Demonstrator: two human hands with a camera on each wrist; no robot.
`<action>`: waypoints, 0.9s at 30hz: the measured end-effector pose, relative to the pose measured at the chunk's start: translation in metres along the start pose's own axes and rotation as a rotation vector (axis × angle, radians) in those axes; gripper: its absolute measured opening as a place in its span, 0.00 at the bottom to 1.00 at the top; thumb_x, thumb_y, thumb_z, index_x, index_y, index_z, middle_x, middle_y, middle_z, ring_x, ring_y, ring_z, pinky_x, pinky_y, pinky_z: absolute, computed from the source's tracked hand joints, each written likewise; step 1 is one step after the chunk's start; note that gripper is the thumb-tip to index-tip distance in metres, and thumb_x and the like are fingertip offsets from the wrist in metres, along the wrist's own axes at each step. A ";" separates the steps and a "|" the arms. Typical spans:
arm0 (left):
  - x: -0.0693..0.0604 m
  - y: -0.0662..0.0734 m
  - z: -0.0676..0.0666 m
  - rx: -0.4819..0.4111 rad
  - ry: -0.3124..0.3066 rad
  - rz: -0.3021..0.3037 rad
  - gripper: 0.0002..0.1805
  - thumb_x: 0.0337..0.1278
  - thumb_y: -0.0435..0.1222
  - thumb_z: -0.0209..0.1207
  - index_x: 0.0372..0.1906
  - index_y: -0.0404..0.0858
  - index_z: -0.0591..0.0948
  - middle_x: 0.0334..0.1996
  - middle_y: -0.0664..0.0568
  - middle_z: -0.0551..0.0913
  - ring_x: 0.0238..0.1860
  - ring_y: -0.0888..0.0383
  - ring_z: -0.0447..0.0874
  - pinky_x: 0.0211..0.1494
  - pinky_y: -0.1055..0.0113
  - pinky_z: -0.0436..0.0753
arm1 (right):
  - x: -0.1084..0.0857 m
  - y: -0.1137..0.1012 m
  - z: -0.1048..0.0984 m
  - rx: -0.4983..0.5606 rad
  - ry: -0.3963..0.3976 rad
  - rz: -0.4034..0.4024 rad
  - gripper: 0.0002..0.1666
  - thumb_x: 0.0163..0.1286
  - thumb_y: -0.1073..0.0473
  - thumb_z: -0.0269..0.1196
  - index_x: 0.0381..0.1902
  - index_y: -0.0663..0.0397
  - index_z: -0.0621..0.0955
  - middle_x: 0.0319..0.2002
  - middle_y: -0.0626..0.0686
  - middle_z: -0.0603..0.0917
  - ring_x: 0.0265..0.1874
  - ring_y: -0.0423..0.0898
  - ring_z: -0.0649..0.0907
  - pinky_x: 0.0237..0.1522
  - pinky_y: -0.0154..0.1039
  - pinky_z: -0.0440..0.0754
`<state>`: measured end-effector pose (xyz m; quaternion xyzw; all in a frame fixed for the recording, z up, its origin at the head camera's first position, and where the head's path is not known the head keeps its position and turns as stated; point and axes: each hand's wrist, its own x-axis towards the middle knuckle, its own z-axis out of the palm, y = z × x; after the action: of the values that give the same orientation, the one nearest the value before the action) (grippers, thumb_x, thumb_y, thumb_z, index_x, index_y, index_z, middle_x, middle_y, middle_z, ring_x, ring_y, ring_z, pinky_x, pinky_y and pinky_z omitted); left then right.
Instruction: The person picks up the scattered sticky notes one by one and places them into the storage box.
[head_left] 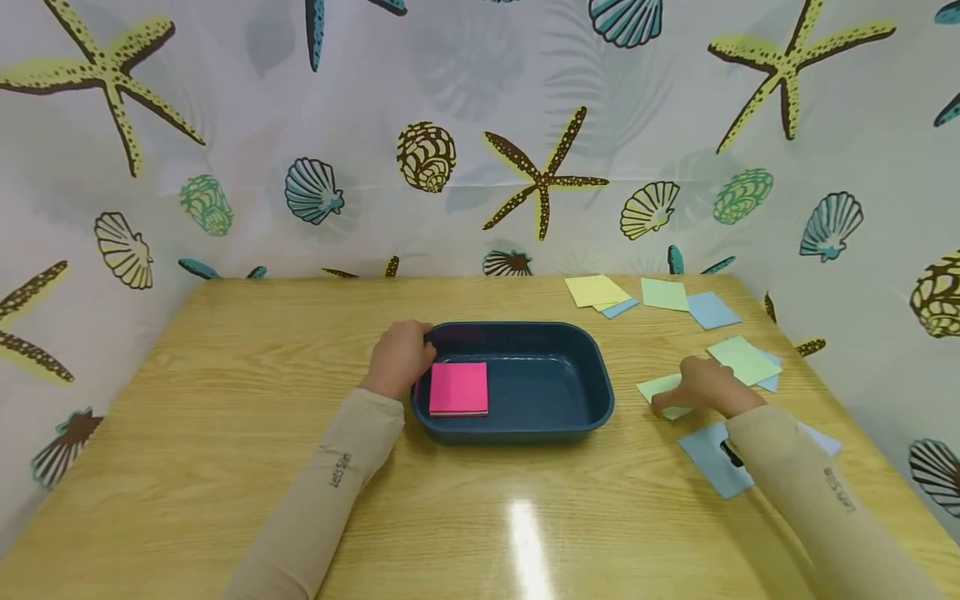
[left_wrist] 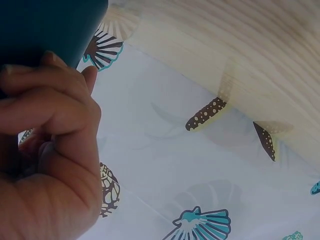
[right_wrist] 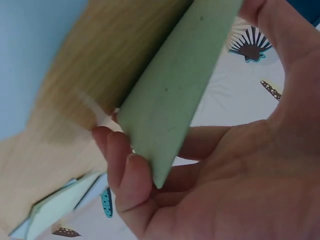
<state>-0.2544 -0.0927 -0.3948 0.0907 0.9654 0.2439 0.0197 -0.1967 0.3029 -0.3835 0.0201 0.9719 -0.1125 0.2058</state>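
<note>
A dark blue plastic tray (head_left: 536,392) stands in the middle of the table, with a stack of bright pink square paper (head_left: 458,388) in its left end. My left hand (head_left: 399,360) grips the tray's left rim near the back corner; in the left wrist view its curled fingers (left_wrist: 55,82) meet the dark tray wall. To the right of the tray, my right hand (head_left: 708,387) holds a pale green paper square (right_wrist: 175,85) between thumb and fingers, tilted up off the wood.
Beyond my right hand lie a green square (head_left: 741,358) over a blue one. Yellow (head_left: 596,290), green (head_left: 665,293) and blue (head_left: 713,309) squares lie at the back right. A blue square (head_left: 716,458) lies under my right wrist. A shell-patterned cloth (head_left: 465,217) hangs behind the table.
</note>
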 end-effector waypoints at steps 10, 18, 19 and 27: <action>-0.002 -0.004 -0.003 -0.002 0.014 0.000 0.22 0.58 0.28 0.54 0.58 0.32 0.79 0.49 0.40 0.83 0.25 0.56 0.76 0.31 0.63 0.77 | -0.001 -0.018 -0.019 -0.021 -0.005 -0.023 0.38 0.53 0.43 0.69 0.40 0.77 0.73 0.37 0.68 0.79 0.33 0.59 0.77 0.41 0.58 0.75; -0.001 -0.002 -0.001 0.005 0.013 0.001 0.21 0.60 0.30 0.55 0.59 0.33 0.79 0.52 0.40 0.82 0.30 0.55 0.78 0.36 0.61 0.80 | -0.025 -0.072 -0.055 0.006 0.224 -0.201 0.48 0.59 0.44 0.67 0.59 0.81 0.66 0.48 0.77 0.73 0.43 0.70 0.76 0.40 0.60 0.74; -0.001 -0.002 0.000 0.006 0.013 0.001 0.21 0.60 0.29 0.55 0.59 0.33 0.79 0.52 0.40 0.82 0.31 0.54 0.79 0.37 0.60 0.80 | -0.027 -0.082 -0.057 0.012 0.229 -0.245 0.50 0.59 0.44 0.67 0.63 0.81 0.64 0.52 0.78 0.71 0.46 0.70 0.75 0.42 0.60 0.74; 0.001 -0.001 0.000 0.009 0.020 -0.002 0.20 0.60 0.29 0.55 0.58 0.33 0.79 0.50 0.41 0.83 0.32 0.54 0.80 0.38 0.61 0.81 | -0.008 -0.150 -0.038 0.002 0.112 -0.577 0.46 0.57 0.46 0.70 0.62 0.75 0.68 0.45 0.63 0.77 0.36 0.51 0.75 0.34 0.41 0.75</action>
<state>-0.2556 -0.0938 -0.3951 0.0872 0.9667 0.2404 0.0098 -0.2171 0.1658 -0.3147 -0.2505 0.9472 -0.1659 0.1115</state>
